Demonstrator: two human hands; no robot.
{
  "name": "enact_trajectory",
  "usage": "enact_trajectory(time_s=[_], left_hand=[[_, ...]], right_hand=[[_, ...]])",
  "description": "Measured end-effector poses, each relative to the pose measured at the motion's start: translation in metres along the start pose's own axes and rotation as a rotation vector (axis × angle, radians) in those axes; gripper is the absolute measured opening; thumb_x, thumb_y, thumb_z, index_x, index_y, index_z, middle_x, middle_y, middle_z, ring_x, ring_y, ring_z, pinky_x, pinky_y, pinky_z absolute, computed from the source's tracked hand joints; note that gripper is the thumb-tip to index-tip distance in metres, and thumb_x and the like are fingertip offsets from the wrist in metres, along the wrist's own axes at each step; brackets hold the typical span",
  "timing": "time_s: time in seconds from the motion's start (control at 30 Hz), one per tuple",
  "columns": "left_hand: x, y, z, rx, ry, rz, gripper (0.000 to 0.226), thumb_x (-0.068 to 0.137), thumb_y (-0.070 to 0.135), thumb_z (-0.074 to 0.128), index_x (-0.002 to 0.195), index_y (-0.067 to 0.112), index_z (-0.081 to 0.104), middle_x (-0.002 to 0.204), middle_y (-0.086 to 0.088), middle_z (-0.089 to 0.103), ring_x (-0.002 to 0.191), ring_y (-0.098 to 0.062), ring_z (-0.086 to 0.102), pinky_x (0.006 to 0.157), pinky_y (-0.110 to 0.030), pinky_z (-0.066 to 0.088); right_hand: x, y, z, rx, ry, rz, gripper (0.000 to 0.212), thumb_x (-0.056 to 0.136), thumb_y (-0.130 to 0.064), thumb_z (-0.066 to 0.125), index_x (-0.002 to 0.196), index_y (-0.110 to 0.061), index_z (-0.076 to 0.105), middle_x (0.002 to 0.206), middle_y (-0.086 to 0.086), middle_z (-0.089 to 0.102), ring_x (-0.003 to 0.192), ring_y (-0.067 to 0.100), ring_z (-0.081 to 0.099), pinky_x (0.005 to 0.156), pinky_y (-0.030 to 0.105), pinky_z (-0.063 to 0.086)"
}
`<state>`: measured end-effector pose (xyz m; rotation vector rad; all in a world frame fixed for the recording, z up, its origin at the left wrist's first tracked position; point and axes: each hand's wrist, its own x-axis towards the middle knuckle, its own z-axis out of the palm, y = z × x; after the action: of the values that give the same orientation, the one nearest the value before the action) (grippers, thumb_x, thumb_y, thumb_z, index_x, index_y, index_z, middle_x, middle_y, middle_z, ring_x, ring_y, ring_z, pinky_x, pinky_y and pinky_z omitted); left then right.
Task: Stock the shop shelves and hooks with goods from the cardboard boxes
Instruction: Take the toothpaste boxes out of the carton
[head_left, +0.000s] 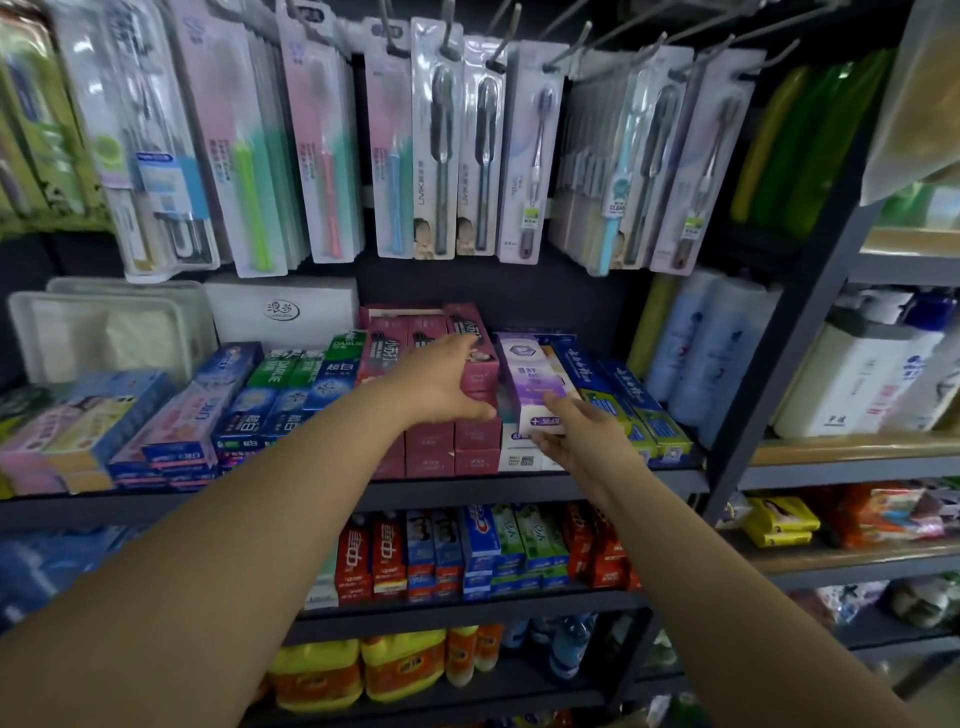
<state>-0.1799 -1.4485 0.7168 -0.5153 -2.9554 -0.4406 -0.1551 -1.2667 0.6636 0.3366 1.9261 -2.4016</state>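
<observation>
A purple-and-white toothpaste box (535, 384) lies on the stacked boxes of the upper shelf (519, 488). My right hand (576, 436) holds its near end, thumb on top and fingers beneath. My left hand (441, 379) rests on the dark red toothpaste boxes (467, 441) right beside it, fingers stretched over the top box and thumb at its side. Blue toothpaste boxes (623, 400) lie to the right of the purple one. No cardboard box is in view.
Toothbrush packs (441, 156) hang on hooks above the shelf. Green and blue toothpaste boxes (280, 389) fill the shelf's left part, white bottles (706, 353) its right end. A lower shelf holds more toothpaste (467, 551), and yellow bottles (358, 670) stand below.
</observation>
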Motion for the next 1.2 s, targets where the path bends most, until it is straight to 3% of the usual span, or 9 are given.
enact_trajectory(time_s=[0.13,0.2,0.3,0.4,0.5,0.57,0.7,0.83,1.2], left_hand=[[0.026,-0.013,0.003,0.07,-0.154,-0.019,0.109,0.072,0.052,0.074,0.152,0.02,0.008,0.16,-0.006,0.011,0.147,-0.02,0.007,0.119,-0.049,0.01],[0.029,-0.019,0.003,0.017,-0.199,-0.039,0.108,0.071,0.049,0.076,0.152,0.022,0.01,0.159,-0.005,0.013,0.147,-0.022,0.011,0.119,-0.047,0.013],[0.027,-0.025,0.002,-0.056,-0.135,-0.022,0.102,0.069,0.048,0.078,0.149,0.022,0.022,0.155,0.001,0.03,0.14,-0.021,0.032,0.117,-0.047,0.02],[0.012,-0.022,0.004,0.013,-0.082,0.01,0.092,0.07,0.05,0.076,0.146,0.026,0.029,0.149,0.008,0.036,0.136,-0.019,0.036,0.116,-0.059,0.005],[-0.003,-0.017,0.014,0.092,-0.01,0.073,0.082,0.073,0.049,0.074,0.142,0.027,0.036,0.139,0.008,0.038,0.132,-0.015,0.038,0.116,-0.059,-0.001],[-0.008,-0.016,0.022,0.1,0.064,0.1,0.072,0.076,0.044,0.072,0.14,0.027,0.042,0.132,0.007,0.042,0.129,-0.015,0.04,0.118,-0.053,0.002],[-0.01,-0.016,0.031,0.07,0.2,0.128,0.056,0.081,0.032,0.071,0.133,0.027,0.051,0.121,0.007,0.049,0.122,-0.015,0.044,0.117,-0.045,0.015],[-0.011,-0.017,0.034,0.047,0.264,0.15,0.048,0.083,0.025,0.069,0.128,0.024,0.055,0.118,0.007,0.051,0.119,-0.016,0.046,0.107,-0.037,0.034],[-0.016,-0.017,0.042,0.068,0.308,0.174,0.05,0.081,0.018,0.069,0.129,0.021,0.055,0.122,0.002,0.051,0.119,-0.019,0.047,0.104,-0.041,0.037]], right_hand=[[0.004,0.007,0.003,0.098,-0.059,-0.013,0.039,0.09,-0.024,0.065,0.125,-0.017,0.048,0.112,0.013,0.066,0.086,0.021,0.072,0.081,0.028,0.056],[0.005,0.012,0.0,0.159,-0.08,0.003,0.037,0.092,-0.021,0.063,0.127,-0.017,0.049,0.117,0.01,0.066,0.091,0.022,0.072,0.087,0.031,0.054],[0.004,0.015,-0.004,0.19,-0.083,-0.011,0.039,0.094,-0.021,0.059,0.131,-0.016,0.049,0.109,0.007,0.07,0.092,0.021,0.071,0.083,0.029,0.055],[0.004,0.018,-0.005,0.186,-0.07,-0.021,0.044,0.093,-0.021,0.06,0.135,-0.012,0.047,0.114,0.01,0.068,0.089,0.019,0.072,0.077,0.026,0.057],[0.003,0.02,-0.005,0.178,-0.07,-0.038,0.047,0.092,-0.022,0.062,0.136,-0.012,0.047,0.125,0.012,0.061,0.088,0.02,0.072,0.074,0.024,0.058],[0.002,0.021,-0.003,0.138,-0.072,-0.061,0.046,0.092,-0.024,0.061,0.136,-0.014,0.048,0.123,0.014,0.062,0.083,0.019,0.072,0.069,0.024,0.058],[0.001,0.019,0.003,-0.048,-0.042,-0.098,0.049,0.095,-0.033,0.056,0.14,-0.02,0.044,0.09,0.011,0.071,0.067,0.015,0.068,0.059,0.025,0.054],[0.007,0.017,0.011,-0.12,-0.014,-0.084,0.044,0.097,-0.036,0.051,0.139,-0.024,0.045,0.068,0.007,0.063,0.055,0.012,0.058,0.05,0.024,0.051],[0.012,0.013,0.011,-0.2,-0.027,-0.069,0.045,0.097,-0.041,0.049,0.139,-0.027,0.041,0.073,0.004,0.066,0.054,0.011,0.055,0.049,0.022,0.045]])
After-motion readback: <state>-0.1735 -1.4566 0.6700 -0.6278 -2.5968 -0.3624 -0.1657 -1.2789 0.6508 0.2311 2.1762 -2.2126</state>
